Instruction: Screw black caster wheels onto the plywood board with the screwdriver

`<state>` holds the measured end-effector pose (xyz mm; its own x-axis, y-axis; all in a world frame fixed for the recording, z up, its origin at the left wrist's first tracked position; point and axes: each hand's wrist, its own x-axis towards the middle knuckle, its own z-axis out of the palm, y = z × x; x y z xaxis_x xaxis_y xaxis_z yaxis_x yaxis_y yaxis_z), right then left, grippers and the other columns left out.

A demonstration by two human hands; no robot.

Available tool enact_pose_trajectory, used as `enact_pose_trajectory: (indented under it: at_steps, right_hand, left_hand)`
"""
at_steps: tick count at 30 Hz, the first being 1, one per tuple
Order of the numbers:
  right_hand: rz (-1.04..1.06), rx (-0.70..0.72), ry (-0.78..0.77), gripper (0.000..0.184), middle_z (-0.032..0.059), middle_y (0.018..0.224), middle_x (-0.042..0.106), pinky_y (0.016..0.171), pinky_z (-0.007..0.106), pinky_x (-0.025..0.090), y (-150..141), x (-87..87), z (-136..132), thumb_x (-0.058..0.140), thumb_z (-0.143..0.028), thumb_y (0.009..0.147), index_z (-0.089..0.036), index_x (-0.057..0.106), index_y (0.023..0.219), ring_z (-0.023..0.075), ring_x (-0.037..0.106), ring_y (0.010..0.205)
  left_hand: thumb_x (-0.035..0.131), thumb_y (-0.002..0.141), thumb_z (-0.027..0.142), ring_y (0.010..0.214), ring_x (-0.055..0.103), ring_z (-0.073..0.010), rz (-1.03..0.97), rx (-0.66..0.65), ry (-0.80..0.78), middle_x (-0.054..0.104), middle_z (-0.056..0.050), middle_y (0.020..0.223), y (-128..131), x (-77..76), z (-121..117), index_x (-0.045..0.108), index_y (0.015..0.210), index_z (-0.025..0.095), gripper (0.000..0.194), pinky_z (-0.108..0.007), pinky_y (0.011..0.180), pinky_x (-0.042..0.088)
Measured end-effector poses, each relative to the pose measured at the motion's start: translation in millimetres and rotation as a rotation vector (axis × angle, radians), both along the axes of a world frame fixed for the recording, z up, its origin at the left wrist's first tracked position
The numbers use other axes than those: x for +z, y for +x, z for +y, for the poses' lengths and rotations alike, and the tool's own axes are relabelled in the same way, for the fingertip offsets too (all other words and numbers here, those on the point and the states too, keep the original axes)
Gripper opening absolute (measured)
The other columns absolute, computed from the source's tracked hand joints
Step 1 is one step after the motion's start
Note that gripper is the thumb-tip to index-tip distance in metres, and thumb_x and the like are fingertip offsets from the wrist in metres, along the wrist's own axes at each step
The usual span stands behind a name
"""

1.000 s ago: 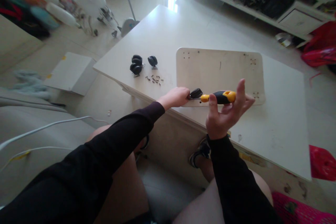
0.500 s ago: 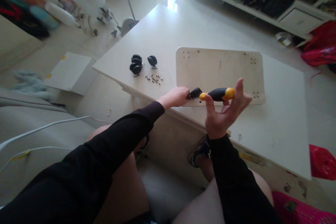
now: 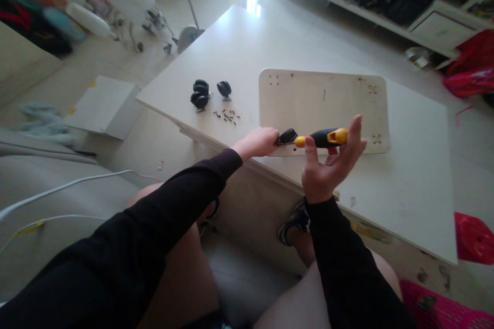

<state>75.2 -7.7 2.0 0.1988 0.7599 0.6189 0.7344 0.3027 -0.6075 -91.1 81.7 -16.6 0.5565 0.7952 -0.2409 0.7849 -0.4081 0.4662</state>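
Note:
A pale board [image 3: 324, 105] with rounded corners and groups of small holes lies on the white table. At its near left corner is a black caster [image 3: 287, 136]. My left hand [image 3: 259, 141] is closed at that caster, its fingertips partly hidden. My right hand [image 3: 332, 164] has its thumb and fingers around a black and yellow screwdriver [image 3: 324, 139], some fingers stretched up by the handle end. The screwdriver lies nearly level in view, its shaft pointing left past the caster toward my left fingers. The tip is hidden.
Left of the board are more black casters [image 3: 199, 95], one standing apart [image 3: 224, 89], and several loose screws [image 3: 227, 116]. The white table [image 3: 417, 185] has its near edge before my knees. A white box [image 3: 104, 108] stands on the floor at left; a pink basket [image 3: 443, 308] is at lower right.
The screwdriver handle has turned about its length, showing a different side of its yellow end. My right thumb and fingers have shifted slightly on it. The left hand, caster and board stay put.

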Motion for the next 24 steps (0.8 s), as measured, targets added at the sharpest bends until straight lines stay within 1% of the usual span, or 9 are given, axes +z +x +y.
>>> enact_pose_trajectory:
  at_steps: [2, 4, 7, 9, 13, 16, 20, 22, 24]
  right_hand:
    - [0.056, 0.012, 0.072, 0.086, 0.0207, 0.163, 0.049, 0.097, 0.047, 0.066, 0, -1.3, 1, 0.061, -0.039, 0.093, -0.027, 0.027, 0.171, 0.0299, 0.063, 0.138]
    - [0.096, 0.063, 0.181, 0.082, 0.0194, 0.158, 0.056, 0.090, 0.044, 0.068, -1, -0.1, 4, 0.055, -0.034, 0.095, -0.028, 0.026, 0.171, 0.0308, 0.067, 0.136]
    - [0.098, 0.094, 0.327, 0.077, 0.0191, 0.152, 0.058, 0.093, 0.046, 0.068, -1, 5.6, 8, 0.051, -0.030, 0.095, -0.028, 0.029, 0.169, 0.0340, 0.068, 0.140]
    - [0.106, 0.065, 0.348, 0.075, 0.0193, 0.153, 0.056, 0.097, 0.048, 0.067, 2, 9.8, 10, 0.051, -0.027, 0.095, -0.028, 0.032, 0.167, 0.0350, 0.068, 0.141]
    - [0.130, 0.020, 0.367, 0.073, 0.0170, 0.153, 0.056, 0.094, 0.052, 0.067, 11, 12.4, 12, 0.050, -0.029, 0.093, -0.031, 0.035, 0.164, 0.0347, 0.069, 0.139]
    - [0.153, -0.009, 0.364, 0.071, 0.0156, 0.152, 0.057, 0.096, 0.056, 0.067, 15, 11.6, 14, 0.049, -0.029, 0.092, -0.032, 0.035, 0.162, 0.0341, 0.069, 0.140]
    - [0.139, -0.037, 0.337, 0.073, 0.0168, 0.148, 0.058, 0.098, 0.056, 0.066, 19, 12.5, 15, 0.048, -0.028, 0.091, -0.030, 0.033, 0.163, 0.0343, 0.069, 0.140]
    - [0.150, -0.055, 0.331, 0.073, 0.0176, 0.145, 0.059, 0.098, 0.056, 0.066, 23, 12.9, 16, 0.048, -0.027, 0.091, -0.027, 0.032, 0.162, 0.0348, 0.069, 0.140]
    - [0.217, -0.063, 0.343, 0.071, 0.0189, 0.142, 0.061, 0.099, 0.055, 0.066, 26, 12.4, 17, 0.051, -0.026, 0.090, -0.024, 0.035, 0.159, 0.0350, 0.070, 0.138]
  left_hand:
    - [0.059, 0.097, 0.026, 0.097, 0.074, -0.0252, -0.003, 0.004, -0.005, 0.080, -0.013, 0.112, 0, 0.7, 0, 0.077, 0.105, 0.018, 0.021, -0.033, 0.077, 0.049]
    - [0.059, 0.096, 0.025, 0.098, 0.074, -0.0256, -0.007, 0.007, -0.012, 0.080, -0.013, 0.113, -1, 1.1, -1, 0.076, 0.106, 0.017, 0.021, -0.034, 0.078, 0.050]
    - [0.061, 0.094, 0.022, 0.099, 0.073, -0.0258, -0.025, 0.015, 0.001, 0.080, -0.013, 0.114, -2, 0.7, -1, 0.075, 0.110, 0.017, 0.022, -0.034, 0.078, 0.050]
    - [0.063, 0.092, 0.021, 0.099, 0.073, -0.0254, -0.046, 0.027, 0.008, 0.080, -0.013, 0.113, -2, 0.6, -1, 0.075, 0.111, 0.017, 0.023, -0.033, 0.078, 0.050]
    - [0.064, 0.091, 0.022, 0.096, 0.074, -0.0249, -0.062, 0.065, -0.016, 0.080, -0.011, 0.108, -1, 2.3, -2, 0.077, 0.106, 0.019, 0.020, -0.033, 0.076, 0.049]
    - [0.067, 0.089, 0.023, 0.094, 0.074, -0.0248, -0.071, 0.090, -0.030, 0.080, -0.011, 0.104, -1, 2.7, -1, 0.079, 0.104, 0.019, 0.020, -0.032, 0.076, 0.050]
    - [0.076, 0.078, 0.020, 0.088, 0.073, -0.0220, -0.121, 0.089, -0.046, 0.081, -0.009, 0.101, -9, 3.6, 6, 0.081, 0.100, 0.019, 0.022, -0.031, 0.074, 0.051]
    - [0.079, 0.073, 0.017, 0.083, 0.072, -0.0198, -0.181, 0.080, -0.064, 0.082, -0.007, 0.098, -15, 7.6, 9, 0.081, 0.095, 0.019, 0.022, -0.030, 0.072, 0.051]
    - [0.081, 0.070, 0.016, 0.078, 0.071, -0.0181, -0.236, 0.069, -0.134, 0.081, -0.005, 0.091, -22, 13.5, 11, 0.083, 0.090, 0.018, 0.020, -0.030, 0.070, 0.052]
